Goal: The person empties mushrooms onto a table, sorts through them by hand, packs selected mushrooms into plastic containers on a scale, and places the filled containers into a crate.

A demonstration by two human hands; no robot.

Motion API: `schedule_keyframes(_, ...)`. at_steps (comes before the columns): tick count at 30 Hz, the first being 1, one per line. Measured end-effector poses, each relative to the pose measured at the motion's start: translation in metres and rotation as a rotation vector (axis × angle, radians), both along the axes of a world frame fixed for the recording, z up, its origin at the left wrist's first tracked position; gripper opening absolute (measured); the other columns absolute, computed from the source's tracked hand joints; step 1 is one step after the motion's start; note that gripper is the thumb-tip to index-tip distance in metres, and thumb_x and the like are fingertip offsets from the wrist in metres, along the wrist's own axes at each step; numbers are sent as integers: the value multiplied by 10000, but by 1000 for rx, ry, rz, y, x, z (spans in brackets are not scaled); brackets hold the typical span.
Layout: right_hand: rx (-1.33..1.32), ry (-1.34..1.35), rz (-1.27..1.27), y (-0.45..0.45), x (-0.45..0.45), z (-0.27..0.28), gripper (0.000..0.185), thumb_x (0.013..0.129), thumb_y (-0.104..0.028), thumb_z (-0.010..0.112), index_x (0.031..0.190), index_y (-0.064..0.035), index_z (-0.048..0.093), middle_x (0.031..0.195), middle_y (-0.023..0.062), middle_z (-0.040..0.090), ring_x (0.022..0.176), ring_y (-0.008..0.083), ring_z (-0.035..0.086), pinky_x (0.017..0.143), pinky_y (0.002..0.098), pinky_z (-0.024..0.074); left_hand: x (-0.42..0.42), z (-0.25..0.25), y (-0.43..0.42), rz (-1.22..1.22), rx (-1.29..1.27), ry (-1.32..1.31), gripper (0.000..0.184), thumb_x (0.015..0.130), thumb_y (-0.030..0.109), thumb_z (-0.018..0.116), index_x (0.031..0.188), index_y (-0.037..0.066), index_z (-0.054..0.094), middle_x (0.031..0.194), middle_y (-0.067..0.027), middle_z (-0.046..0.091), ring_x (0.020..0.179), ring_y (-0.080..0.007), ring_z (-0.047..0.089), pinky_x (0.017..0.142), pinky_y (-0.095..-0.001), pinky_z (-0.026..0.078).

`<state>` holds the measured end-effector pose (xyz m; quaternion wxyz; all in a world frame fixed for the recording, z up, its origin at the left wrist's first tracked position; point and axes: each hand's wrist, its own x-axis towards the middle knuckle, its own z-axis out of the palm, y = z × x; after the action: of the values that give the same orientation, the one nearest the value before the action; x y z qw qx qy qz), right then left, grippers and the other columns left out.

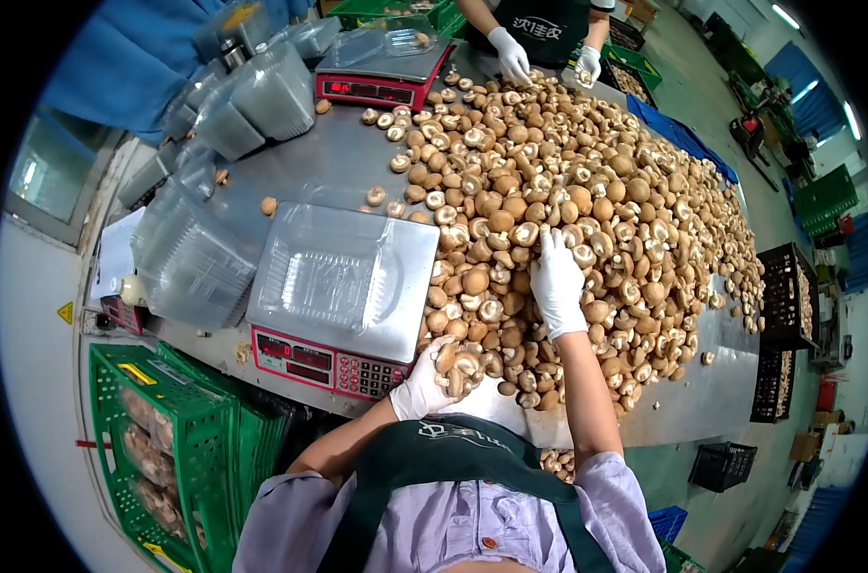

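My left hand (419, 386), in a white glove, is closed around several shiitake mushrooms (458, 371) near the table's front edge, just right of the scale's keypad. My right hand (557, 284), also gloved in white, reaches into the big heap of shiitake mushrooms (635, 220). Its fingers are stretched out and touch mushrooms on top of the heap; none is plainly gripped. Left of the heap, a clear plastic tray (324, 272) lies on the steel platform of a red digital scale (331, 368).
Stacked clear trays (190, 253) stand at the left. A second red scale (377, 81) sits farther back. Across the table, a co-worker's gloved hands (510, 57) are at the heap's far edge. A green crate (200, 449) with packed mushrooms is at lower left; black crates (785, 296) stand right.
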<state>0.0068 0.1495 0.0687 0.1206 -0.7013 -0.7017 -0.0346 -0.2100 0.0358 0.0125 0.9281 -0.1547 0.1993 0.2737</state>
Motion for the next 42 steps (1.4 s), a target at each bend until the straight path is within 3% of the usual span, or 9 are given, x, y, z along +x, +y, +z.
schedule_keyframes(7, 145, 199, 123, -28, -5, 19, 259, 764, -126, 665, 1021, -93, 640, 957, 81, 672, 832, 262, 632, 714, 344, 521, -1, -27, -6, -83, -57, -56, 490, 915, 472, 421, 1033, 30, 596, 880, -138, 628, 725, -295, 608, 567, -350, 521)
schedule_keyframes(14, -4, -74, 323, -75, -38, -29, 420, 720, -182, 721, 1103, -50, 612, 952, 102, 645, 816, 274, 568, 706, 367, 495, -5, -3, 0, -192, -81, -206, 472, 935, 429, 423, 1021, 2, 606, 938, -198, 642, 672, -190, 609, 536, -254, 489)
schedule_keyframes(15, -6, -71, 319, -77, -37, -30, 420, 720, -182, 721, 1103, -50, 612, 952, 102, 645, 816, 274, 568, 706, 367, 495, -2, 11, -2, -164, 89, 47, 465, 940, 416, 421, 1009, -6, 605, 936, -190, 642, 650, -176, 609, 514, -245, 488)
schedule_keyframes(22, -136, 848, -53, -93, -19, -25, 399, 820, -227, 696, 1166, -40, 625, 988, 106, 669, 917, 204, 640, 791, 296, 499, -69, 90, 23, 92, 810, 762, 456, 947, 340, 359, 980, -32, 620, 905, -158, 658, 706, -147, 611, 472, -187, 452)
schedule_keyframes(27, -377, 1920, -128, -105, -19, -5, 294, 883, -139, 626, 1122, 33, 613, 948, 25, 650, 825, 102, 586, 730, 234, 462, -66, 100, 26, -128, 742, 636, 459, 939, 298, 383, 1153, -66, 563, 919, -151, 643, 731, -145, 605, 575, -214, 490)
schedule_keyframes(29, -330, 1999, -159, -108, -22, -9, 268, 879, -163, 635, 1062, 33, 624, 905, 14, 642, 778, 96, 563, 674, 233, 433, -46, 60, 15, -110, 581, 345, 458, 956, 292, 389, 1242, -45, 508, 995, -166, 623, 866, -179, 613, 704, -291, 539)
schedule_keyframes(35, -281, 991, 175, -115, -25, 4, 348, 815, -184, 703, 1148, -98, 650, 1164, 89, 638, 1017, 154, 590, 879, 280, 468, -15, 4, 9, -106, 306, -72, 485, 970, 321, 409, 1244, -72, 480, 1055, -225, 598, 935, -316, 608, 809, -357, 510)
schedule_keyframes(38, -357, 1131, 116, -99, -20, 9, 296, 837, -122, 681, 1126, -62, 658, 1150, 69, 645, 1016, 166, 607, 880, 296, 482, -18, -4, 9, -75, 319, -20, 478, 965, 312, 410, 1234, -75, 489, 1051, -217, 601, 945, -306, 604, 815, -375, 510)
schedule_keyframes(42, -126, 614, 94, -56, -33, -10, 409, 777, -186, 705, 1161, -70, 625, 1111, 135, 648, 906, 216, 653, 826, 288, 512, -14, 12, 6, 63, 384, 76, 489, 932, 240, 474, 1371, 45, 382, 1204, -216, 550, 1008, -287, 591, 867, -395, 507)
